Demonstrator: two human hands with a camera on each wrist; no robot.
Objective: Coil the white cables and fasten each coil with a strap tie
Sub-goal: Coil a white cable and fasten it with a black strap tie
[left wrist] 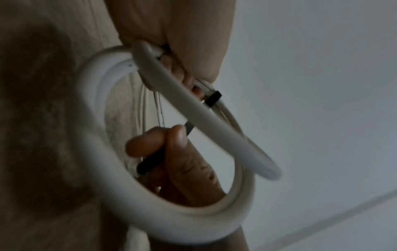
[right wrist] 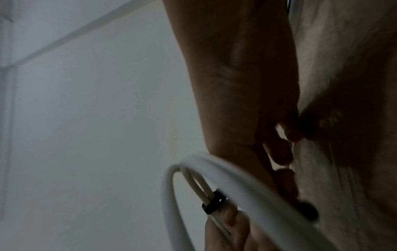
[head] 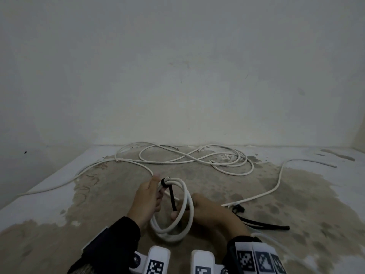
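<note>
A coil of white cable [head: 185,206] [left wrist: 217,134] [right wrist: 217,173] hangs upright between both hands above the floor. My left hand [head: 147,196] [left wrist: 182,56] grips the coil's top, where a black strap tie [head: 171,195] [left wrist: 213,98] [right wrist: 212,204] is wrapped round the strands. The strap's free tail runs down through the coil. My right hand [head: 207,211] [left wrist: 171,152] pinches that tail between thumb and forefinger. Several loose white cables [head: 197,157] lie tangled on the floor farther back.
More black strap ties [head: 262,224] lie on the floor right of my right hand, beside a cable end [head: 233,204]. One long cable [head: 280,175] trails off right, another [head: 79,173] to the left. A pale wall [head: 177,76] closes the back.
</note>
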